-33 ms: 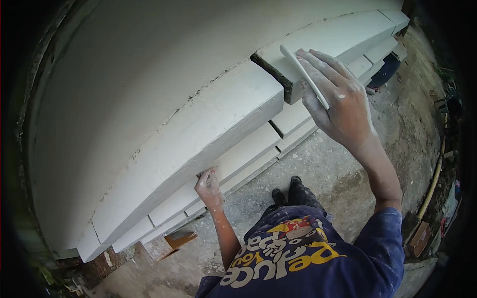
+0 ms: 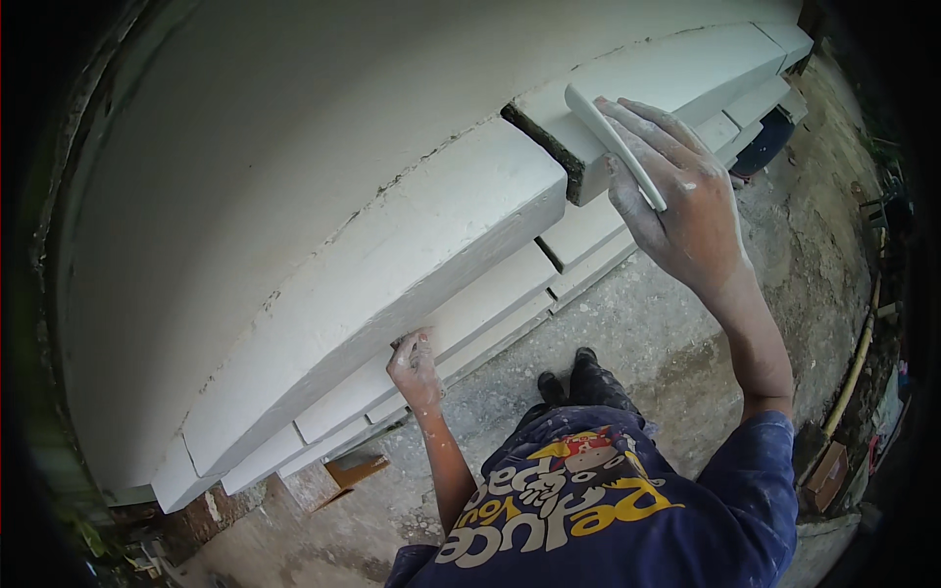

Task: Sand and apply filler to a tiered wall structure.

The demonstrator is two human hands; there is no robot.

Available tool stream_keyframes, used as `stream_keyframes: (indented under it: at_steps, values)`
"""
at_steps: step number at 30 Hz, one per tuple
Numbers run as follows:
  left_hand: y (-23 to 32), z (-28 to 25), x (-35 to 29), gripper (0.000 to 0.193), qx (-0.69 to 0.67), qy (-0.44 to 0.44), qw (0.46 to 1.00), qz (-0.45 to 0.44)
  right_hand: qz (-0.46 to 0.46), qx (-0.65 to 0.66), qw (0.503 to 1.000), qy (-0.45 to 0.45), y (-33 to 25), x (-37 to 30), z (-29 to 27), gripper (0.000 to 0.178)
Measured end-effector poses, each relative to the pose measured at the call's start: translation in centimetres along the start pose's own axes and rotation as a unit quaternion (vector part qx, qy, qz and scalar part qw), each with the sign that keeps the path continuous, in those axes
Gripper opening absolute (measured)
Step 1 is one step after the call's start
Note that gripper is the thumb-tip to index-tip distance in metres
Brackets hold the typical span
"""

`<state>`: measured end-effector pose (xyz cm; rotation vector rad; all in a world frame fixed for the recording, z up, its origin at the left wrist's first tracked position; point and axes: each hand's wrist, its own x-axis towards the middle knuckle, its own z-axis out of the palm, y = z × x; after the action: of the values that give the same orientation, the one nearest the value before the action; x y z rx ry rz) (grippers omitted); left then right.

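My right hand [image 2: 686,206], dusted with white, grips a thin white flat plate [image 2: 618,147], its fingers along one face and the thumb at the lower edge. It is held by the right-hand section of a white stepped ledge [image 2: 647,88], just right of a dark gap [image 2: 549,152]. Whether the plate touches the ledge, I cannot tell. Lower down, my left hand [image 2: 417,372] is closed under the front edge of the long left section [image 2: 382,240]. Something small and dark shows at its fingertips, too hidden to name.
A smooth pale surface [image 2: 225,196] curves behind the ledge, with a rough seam between. Below lies a stained concrete floor [image 2: 667,333]. A cardboard piece [image 2: 355,472] is at lower left, a dark blue container [image 2: 765,145] at upper right. A long pole [image 2: 855,367] and a brown box [image 2: 828,472] lie at right.
My right hand and the white plate have shifted slightly to the right, with the thumb now showing more along the plate. My left hand has hardly moved.
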<state>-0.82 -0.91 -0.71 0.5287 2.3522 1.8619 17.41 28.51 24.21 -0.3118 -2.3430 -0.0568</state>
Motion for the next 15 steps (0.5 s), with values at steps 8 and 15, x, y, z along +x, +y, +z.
stream_keyframes:
  at_steps: [8,15]
  values:
    - [0.1,0.5,0.0,0.012,0.010,0.015,1.000,0.022,-0.089,0.067,0.993,-0.028,-5.1,0.3,-0.7,0.034]
    - [-1.1,0.3,0.1,0.013,0.007,0.025,0.998,0.052,-0.001,0.073,0.997,-0.003,-6.7,1.8,2.0,0.037]
